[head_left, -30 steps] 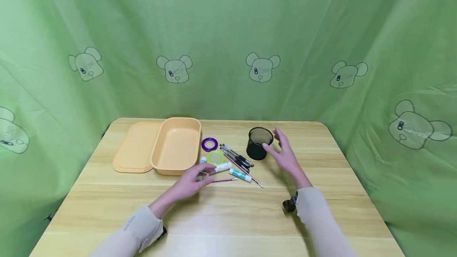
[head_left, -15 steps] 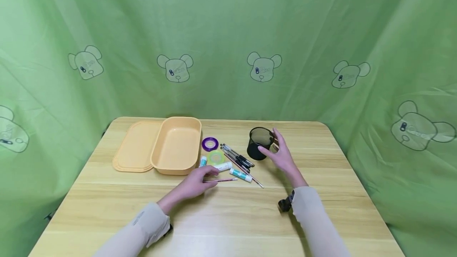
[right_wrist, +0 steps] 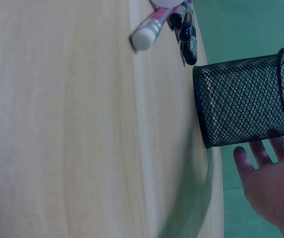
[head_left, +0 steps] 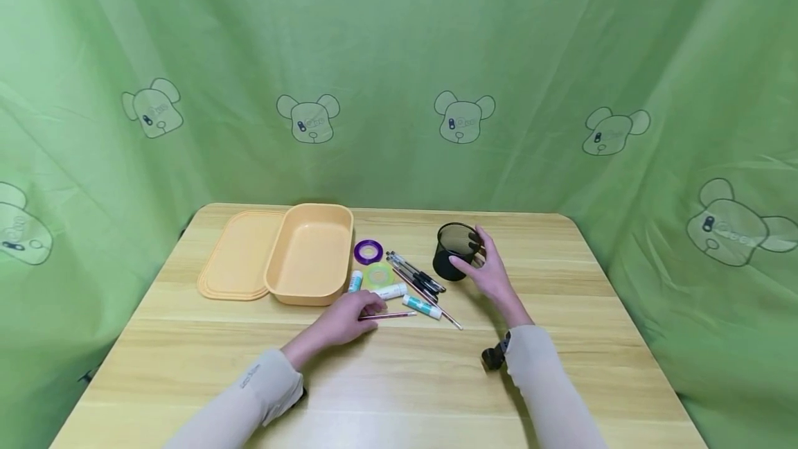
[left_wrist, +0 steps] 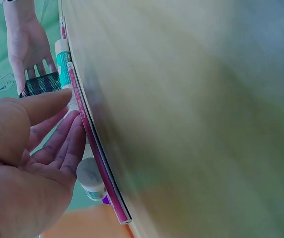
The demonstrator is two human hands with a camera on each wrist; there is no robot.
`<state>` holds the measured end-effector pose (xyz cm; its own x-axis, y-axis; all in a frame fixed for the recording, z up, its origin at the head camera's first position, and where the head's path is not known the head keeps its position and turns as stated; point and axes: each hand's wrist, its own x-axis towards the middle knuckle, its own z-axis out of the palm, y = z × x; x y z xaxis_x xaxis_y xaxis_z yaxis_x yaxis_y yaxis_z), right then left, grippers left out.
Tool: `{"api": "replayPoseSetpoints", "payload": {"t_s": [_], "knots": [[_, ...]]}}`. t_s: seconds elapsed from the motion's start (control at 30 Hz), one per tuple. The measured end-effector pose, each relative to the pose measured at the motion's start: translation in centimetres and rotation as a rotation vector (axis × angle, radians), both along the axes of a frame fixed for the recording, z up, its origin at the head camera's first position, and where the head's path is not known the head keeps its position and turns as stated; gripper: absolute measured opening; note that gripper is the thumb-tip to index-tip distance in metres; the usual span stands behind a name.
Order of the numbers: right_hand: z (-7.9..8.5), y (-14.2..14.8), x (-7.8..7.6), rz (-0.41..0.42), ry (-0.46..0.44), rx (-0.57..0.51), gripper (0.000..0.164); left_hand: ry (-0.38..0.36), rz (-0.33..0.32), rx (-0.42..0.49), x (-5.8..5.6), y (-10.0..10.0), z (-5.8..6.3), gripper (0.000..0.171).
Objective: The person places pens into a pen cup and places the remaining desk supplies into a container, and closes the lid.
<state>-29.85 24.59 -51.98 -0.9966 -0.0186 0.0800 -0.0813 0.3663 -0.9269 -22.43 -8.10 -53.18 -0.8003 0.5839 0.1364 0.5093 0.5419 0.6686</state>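
A: What've we got?

B: Left hand (head_left: 345, 317) fingers half-open at the pencil (head_left: 394, 314); we can't tell if they're pinching it. Right hand (head_left: 492, 277) fingers spread around the mesh cup (right_wrist: 241, 101), contact unclear.

A: Pick-up step?

B: We reckon so; it calls for a firm pinch. Pencil's mid-way across the desk (head_left: 399, 380), roughly parallel to the back edge, pale end toward the right edge.

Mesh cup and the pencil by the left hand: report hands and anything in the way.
Left hand at pencil, thumb and fingers apart. Right hand partly around mesh cup, grip unconfirmed; cup upright. Loose pens and tubes between hands.
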Motion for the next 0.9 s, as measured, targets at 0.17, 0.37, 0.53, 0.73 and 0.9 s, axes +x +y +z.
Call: {"api": "replayPoseSetpoints", "payload": {"t_s": [0.17,0.37,0.53,0.73,0.9], "knots": [[-0.03,-0.15,-0.09,-0.007,-0.017,-0.015,0.102,0.034,-0.001,-0.067,-0.18,0.14,-0.23,0.03],[-0.11,-0.17,-0.11,-0.01,-0.019,-0.032,0.102,0.037,-0.009,-0.097,-0.51,0.27,-0.59,0.026],[-0.29,-0.14,-0.16,-0.011,-0.022,-0.038,0.103,0.04,-0.033,-0.085,-0.71,0.28,-0.83,0.02],[-0.35,-0.16,-0.23,-0.014,-0.011,-0.051,0.102,0.059,-0.051,-0.08,-0.87,0.2,-0.92,0.017],[-0.41,-0.19,-0.37,-0.014,0.009,-0.052,0.101,0.052,-0.054,-0.08,-0.9,0.17,-0.9,0.016]]}}
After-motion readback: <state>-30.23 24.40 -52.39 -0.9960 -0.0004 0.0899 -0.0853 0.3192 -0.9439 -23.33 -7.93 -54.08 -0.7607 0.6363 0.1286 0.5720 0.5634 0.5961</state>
